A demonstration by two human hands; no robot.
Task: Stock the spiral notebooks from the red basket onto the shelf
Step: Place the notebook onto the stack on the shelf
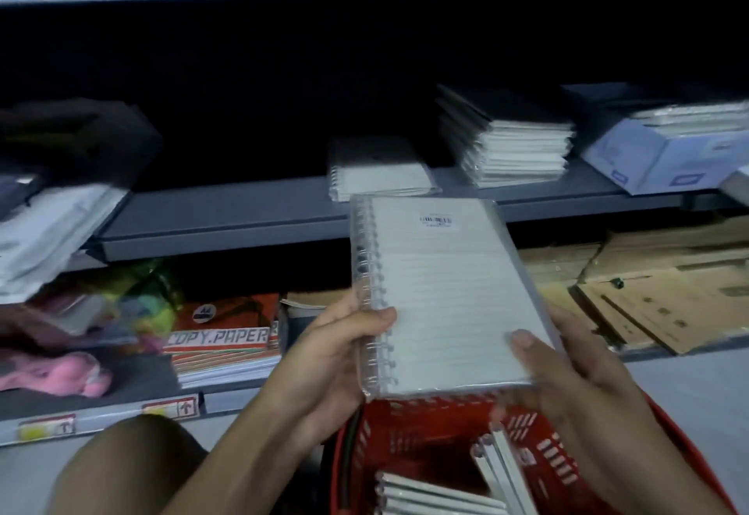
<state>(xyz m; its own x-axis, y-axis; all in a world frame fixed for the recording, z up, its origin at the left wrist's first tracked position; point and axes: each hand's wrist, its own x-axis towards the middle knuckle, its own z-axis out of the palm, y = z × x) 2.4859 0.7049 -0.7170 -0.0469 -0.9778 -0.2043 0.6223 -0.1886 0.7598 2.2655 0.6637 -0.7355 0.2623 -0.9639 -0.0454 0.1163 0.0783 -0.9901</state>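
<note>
While you held it above the red basket (547, 445): one wrapped spiral notebook (446, 291).
Your left hand (340, 348) gripped its coil edge; your right hand (567, 368) pinched the lower right corner, thumb on top.

The red plastic basket (409, 429) ran off the bottom edge, its front wall partly hidden behind the clear-wrapped white spiral notebook (446, 291). The small barcode sticker (437, 220) on that notebook was too blurred to read. The dark shelf recess (243, 80) showed nothing discernible.
</note>
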